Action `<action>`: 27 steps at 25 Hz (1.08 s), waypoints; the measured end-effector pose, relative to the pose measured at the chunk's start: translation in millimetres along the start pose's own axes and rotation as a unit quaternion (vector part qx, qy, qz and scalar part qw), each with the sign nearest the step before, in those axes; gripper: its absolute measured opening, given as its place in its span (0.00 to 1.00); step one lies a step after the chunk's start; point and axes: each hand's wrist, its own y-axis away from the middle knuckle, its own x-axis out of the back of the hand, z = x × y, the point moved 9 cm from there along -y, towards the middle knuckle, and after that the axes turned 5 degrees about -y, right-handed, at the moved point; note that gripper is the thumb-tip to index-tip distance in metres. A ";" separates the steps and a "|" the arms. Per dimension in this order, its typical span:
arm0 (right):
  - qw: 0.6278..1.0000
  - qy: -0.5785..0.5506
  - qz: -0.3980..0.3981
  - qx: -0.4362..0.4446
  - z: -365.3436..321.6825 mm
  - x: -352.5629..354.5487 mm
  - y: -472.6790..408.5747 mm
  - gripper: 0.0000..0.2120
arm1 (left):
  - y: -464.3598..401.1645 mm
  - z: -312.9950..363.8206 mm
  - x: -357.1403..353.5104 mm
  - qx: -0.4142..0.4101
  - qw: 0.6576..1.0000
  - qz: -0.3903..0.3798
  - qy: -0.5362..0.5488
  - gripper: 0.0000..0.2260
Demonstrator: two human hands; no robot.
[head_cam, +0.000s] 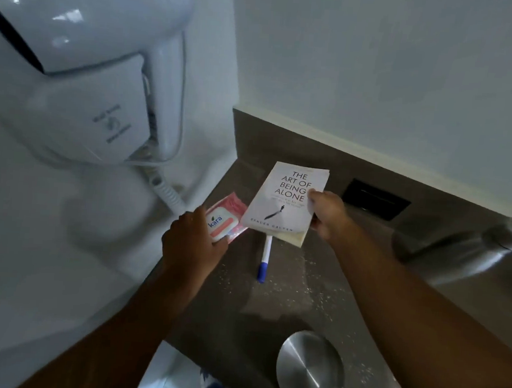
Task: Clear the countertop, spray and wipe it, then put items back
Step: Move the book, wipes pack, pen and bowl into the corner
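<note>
Pink wipes pack point(225, 219) in left hand point(190, 243)

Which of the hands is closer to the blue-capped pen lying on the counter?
Left, narrowly. The left hand, gripping the wipes pack, sits just left of the pen; the right hand holds the book up and right of it.

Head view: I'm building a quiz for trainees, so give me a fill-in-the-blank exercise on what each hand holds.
1. The right hand holds a white paperback book titled The Art of Being ____.
2. The left hand grips a pink pack of ____.
3. The white pen lying on the grey-brown countertop has a ____ cap.

Missing words: Alone; wipes; blue
</note>
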 end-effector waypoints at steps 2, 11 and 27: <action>0.999 -0.012 -0.025 -0.036 5.4 -33.6 -27.5 0.11 | 10.0 -17.4 -6.2 0.027 1.000 0.005 -0.013 0.36; 0.995 0.041 -0.055 -0.071 42.2 -134.0 -97.1 0.14 | 41.7 -68.1 -22.1 0.067 0.997 -0.002 -0.045 0.35; 0.905 0.406 0.022 0.124 18.1 -24.8 -3.5 0.12 | -45.3 22.1 -43.2 -0.129 0.987 -0.017 0.098 0.33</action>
